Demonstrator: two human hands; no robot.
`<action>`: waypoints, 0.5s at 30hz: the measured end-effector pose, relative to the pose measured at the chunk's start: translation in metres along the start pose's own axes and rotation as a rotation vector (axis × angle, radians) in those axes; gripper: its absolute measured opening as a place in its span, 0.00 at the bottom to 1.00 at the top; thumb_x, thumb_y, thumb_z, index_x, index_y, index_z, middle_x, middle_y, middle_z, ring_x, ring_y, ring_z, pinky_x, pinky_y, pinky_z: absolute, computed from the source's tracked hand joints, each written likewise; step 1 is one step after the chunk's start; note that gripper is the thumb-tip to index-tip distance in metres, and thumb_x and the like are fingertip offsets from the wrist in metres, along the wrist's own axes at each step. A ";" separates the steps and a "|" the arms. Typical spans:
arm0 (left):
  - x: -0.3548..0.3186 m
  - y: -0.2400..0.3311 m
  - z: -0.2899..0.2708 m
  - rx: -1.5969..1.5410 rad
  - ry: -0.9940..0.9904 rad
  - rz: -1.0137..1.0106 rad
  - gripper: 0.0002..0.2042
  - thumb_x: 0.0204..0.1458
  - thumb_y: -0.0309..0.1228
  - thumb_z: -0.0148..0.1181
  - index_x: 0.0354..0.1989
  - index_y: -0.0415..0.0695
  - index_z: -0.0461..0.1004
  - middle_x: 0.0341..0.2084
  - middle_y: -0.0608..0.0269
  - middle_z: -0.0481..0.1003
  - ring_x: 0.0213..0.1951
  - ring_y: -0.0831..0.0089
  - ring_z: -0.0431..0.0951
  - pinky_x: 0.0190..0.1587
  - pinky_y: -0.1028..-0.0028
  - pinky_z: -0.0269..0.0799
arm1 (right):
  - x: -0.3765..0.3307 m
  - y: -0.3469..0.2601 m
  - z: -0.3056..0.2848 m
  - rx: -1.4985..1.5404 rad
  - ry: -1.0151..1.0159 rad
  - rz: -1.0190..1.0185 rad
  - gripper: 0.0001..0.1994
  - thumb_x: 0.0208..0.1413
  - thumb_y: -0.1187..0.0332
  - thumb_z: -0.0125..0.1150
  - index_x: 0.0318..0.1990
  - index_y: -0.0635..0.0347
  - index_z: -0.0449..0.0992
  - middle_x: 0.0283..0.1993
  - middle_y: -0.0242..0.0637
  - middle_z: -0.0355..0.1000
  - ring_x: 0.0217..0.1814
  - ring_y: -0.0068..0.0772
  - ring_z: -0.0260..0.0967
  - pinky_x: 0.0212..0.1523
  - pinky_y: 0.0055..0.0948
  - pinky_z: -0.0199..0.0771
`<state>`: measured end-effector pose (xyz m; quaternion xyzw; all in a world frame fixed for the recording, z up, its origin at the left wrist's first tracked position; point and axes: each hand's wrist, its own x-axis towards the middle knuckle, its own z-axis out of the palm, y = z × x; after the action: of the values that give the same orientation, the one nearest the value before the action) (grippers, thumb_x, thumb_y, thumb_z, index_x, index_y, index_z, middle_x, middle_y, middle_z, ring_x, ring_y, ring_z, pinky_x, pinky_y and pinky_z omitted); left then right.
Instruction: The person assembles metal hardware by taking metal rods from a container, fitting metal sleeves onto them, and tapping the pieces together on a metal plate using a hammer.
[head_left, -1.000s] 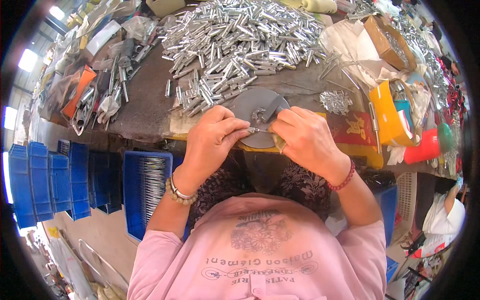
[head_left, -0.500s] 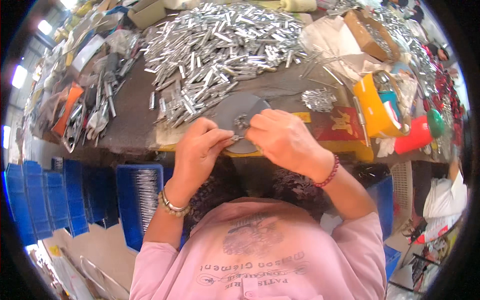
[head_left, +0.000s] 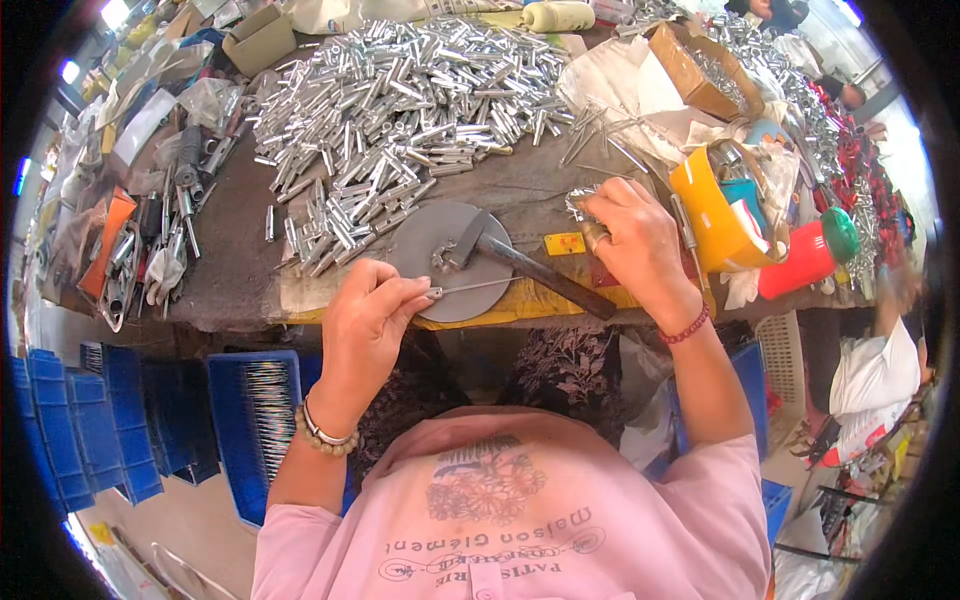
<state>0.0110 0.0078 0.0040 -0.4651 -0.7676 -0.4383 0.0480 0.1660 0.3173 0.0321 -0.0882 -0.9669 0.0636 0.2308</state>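
Observation:
Between the thumb and fingers of my left hand [head_left: 365, 312] is a thin metal rod [head_left: 478, 286] with a small metal fitting at its pinched end. The rod points right, across the near part of a round grey disc [head_left: 415, 240]. On that disc lies a hammer [head_left: 555, 278], head near the middle and dark handle toward the lower right. Small metal bits sit by the hammer head. My right hand [head_left: 640, 240] is over a little heap of small metal parts [head_left: 577, 200], fingers drawn together; whatever is in them is hidden.
A large heap of short silver metal tubes [head_left: 400, 110] covers the far bench. To the left lie tools and plastic bags [head_left: 175, 230]. A yellow container [head_left: 715, 210] and a red bottle with green cap [head_left: 810, 255] stand right. A blue crate [head_left: 228, 420] is below the bench edge.
My right hand has left the disc and moved right to the small heap. The hammer and the rod are now plainly seen. My left hand keeps its pinch.

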 end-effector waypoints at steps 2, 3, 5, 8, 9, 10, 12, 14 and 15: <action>0.000 0.000 0.001 -0.008 0.009 0.003 0.14 0.49 0.20 0.79 0.45 0.45 0.87 0.33 0.60 0.76 0.34 0.61 0.80 0.37 0.65 0.77 | 0.001 0.002 0.003 -0.001 -0.014 -0.001 0.12 0.49 0.78 0.70 0.43 0.58 0.86 0.45 0.38 0.76 0.54 0.46 0.77 0.54 0.46 0.80; -0.001 0.000 0.000 -0.007 0.011 0.002 0.14 0.49 0.20 0.79 0.45 0.45 0.87 0.33 0.60 0.76 0.34 0.61 0.80 0.37 0.65 0.77 | 0.002 0.004 0.006 -0.005 -0.028 -0.010 0.13 0.49 0.79 0.70 0.43 0.59 0.86 0.45 0.38 0.75 0.54 0.47 0.77 0.54 0.46 0.80; -0.001 0.000 0.001 0.003 0.015 -0.004 0.14 0.50 0.20 0.79 0.45 0.45 0.87 0.34 0.60 0.76 0.35 0.61 0.80 0.37 0.65 0.77 | 0.002 0.005 0.006 -0.010 -0.042 -0.019 0.13 0.48 0.79 0.69 0.43 0.59 0.85 0.45 0.38 0.75 0.55 0.47 0.76 0.54 0.45 0.79; -0.002 -0.002 0.000 0.000 0.012 0.000 0.13 0.50 0.21 0.79 0.45 0.45 0.87 0.34 0.60 0.76 0.35 0.60 0.80 0.38 0.64 0.77 | 0.001 0.003 0.007 -0.033 -0.036 -0.020 0.12 0.49 0.79 0.69 0.42 0.59 0.85 0.44 0.39 0.75 0.54 0.46 0.77 0.53 0.46 0.80; -0.003 -0.002 -0.001 0.006 0.016 -0.008 0.13 0.50 0.21 0.79 0.45 0.45 0.87 0.34 0.60 0.76 0.35 0.60 0.80 0.38 0.64 0.77 | 0.000 0.003 0.009 -0.026 0.001 -0.014 0.11 0.50 0.79 0.69 0.42 0.59 0.84 0.43 0.39 0.76 0.52 0.46 0.78 0.52 0.46 0.80; -0.002 -0.003 -0.001 0.014 0.010 0.015 0.13 0.51 0.22 0.79 0.44 0.45 0.87 0.34 0.60 0.76 0.36 0.59 0.80 0.38 0.64 0.77 | 0.000 0.002 0.011 -0.017 0.038 -0.008 0.10 0.50 0.78 0.70 0.41 0.59 0.83 0.43 0.39 0.76 0.50 0.46 0.78 0.50 0.46 0.80; -0.002 -0.005 -0.002 0.037 0.010 0.019 0.12 0.51 0.23 0.79 0.44 0.45 0.87 0.34 0.59 0.76 0.36 0.58 0.80 0.38 0.64 0.77 | 0.001 -0.008 0.010 0.091 0.038 0.072 0.09 0.51 0.78 0.70 0.40 0.59 0.83 0.41 0.39 0.77 0.47 0.47 0.79 0.48 0.45 0.80; -0.003 -0.008 -0.001 -0.001 0.012 0.036 0.12 0.51 0.25 0.79 0.44 0.45 0.87 0.34 0.59 0.76 0.35 0.57 0.79 0.38 0.63 0.76 | 0.009 -0.039 -0.002 0.344 0.051 0.190 0.07 0.51 0.77 0.72 0.38 0.60 0.82 0.38 0.40 0.77 0.42 0.48 0.79 0.44 0.42 0.80; -0.003 -0.008 -0.001 0.008 0.017 0.027 0.12 0.51 0.25 0.79 0.44 0.45 0.87 0.34 0.59 0.76 0.35 0.57 0.79 0.38 0.63 0.76 | 0.009 -0.056 0.002 0.353 0.047 0.181 0.07 0.51 0.77 0.72 0.38 0.60 0.82 0.38 0.40 0.77 0.42 0.48 0.79 0.44 0.42 0.80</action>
<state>0.0062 0.0039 -0.0023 -0.4715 -0.7625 -0.4386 0.0622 0.1488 0.2645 0.0433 -0.1345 -0.9232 0.2506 0.2584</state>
